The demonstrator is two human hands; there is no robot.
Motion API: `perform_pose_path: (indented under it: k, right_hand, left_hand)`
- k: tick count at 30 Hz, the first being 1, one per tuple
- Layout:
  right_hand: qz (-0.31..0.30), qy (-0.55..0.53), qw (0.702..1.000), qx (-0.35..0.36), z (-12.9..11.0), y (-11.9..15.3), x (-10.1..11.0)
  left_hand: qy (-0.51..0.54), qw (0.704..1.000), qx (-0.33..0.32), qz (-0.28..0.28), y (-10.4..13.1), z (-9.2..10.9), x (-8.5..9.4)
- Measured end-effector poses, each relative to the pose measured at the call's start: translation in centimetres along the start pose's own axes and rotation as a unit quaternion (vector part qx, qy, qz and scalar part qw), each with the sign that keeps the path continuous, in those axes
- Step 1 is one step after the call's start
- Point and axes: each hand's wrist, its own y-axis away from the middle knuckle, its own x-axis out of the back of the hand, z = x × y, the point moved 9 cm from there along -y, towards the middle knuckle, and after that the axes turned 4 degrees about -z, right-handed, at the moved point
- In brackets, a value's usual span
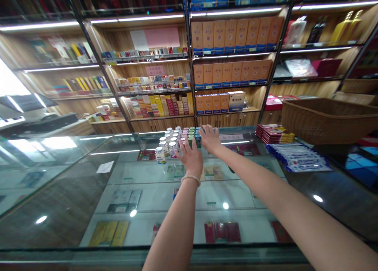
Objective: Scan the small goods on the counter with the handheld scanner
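On the glass counter stands a tight group of small containers. White-lidded jars (173, 139) are on its left, pink-lidded ones (186, 131) and green-lidded ones (191, 129) in the middle, and blue-lidded ones (198, 132) on the right. My left hand (190, 159) is at the near side of the pink and green rows, fingers spread and partly covering them. At the right side of the group, my right hand (210, 139) reaches over the blue-lidded containers with its fingers apart. Whether the fingertips press on the containers is hard to see. A pale bracelet (191, 178) circles my left wrist.
Flat packs lie inside the glass display counter (141, 200). To the right are blue-and-white packets (298, 157), stacked red packets (274, 134) and a wicker basket (327, 119). A paper slip (105, 167) lies left. Shelves of boxes (233, 37) line the back wall.
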Motion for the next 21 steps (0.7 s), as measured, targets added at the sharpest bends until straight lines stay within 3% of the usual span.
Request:
perform_pose_path:
  k: [4,12,21]
  right_hand:
    - [-0.006,0.013,1.000,0.021,0.9,0.7,0.9]
    - [-0.068,0.005,0.998,-0.010,3.8,2.8,1.8]
    - [-0.070,0.007,0.996,-0.045,8.6,5.6,5.3]
  left_hand:
    - [-0.004,1.000,-0.008,-0.003,0.0,0.3,0.1]
    - [0.011,0.999,-0.028,0.017,0.0,1.1,0.8]
    - [0.021,0.997,-0.069,0.039,0.1,2.9,1.6]
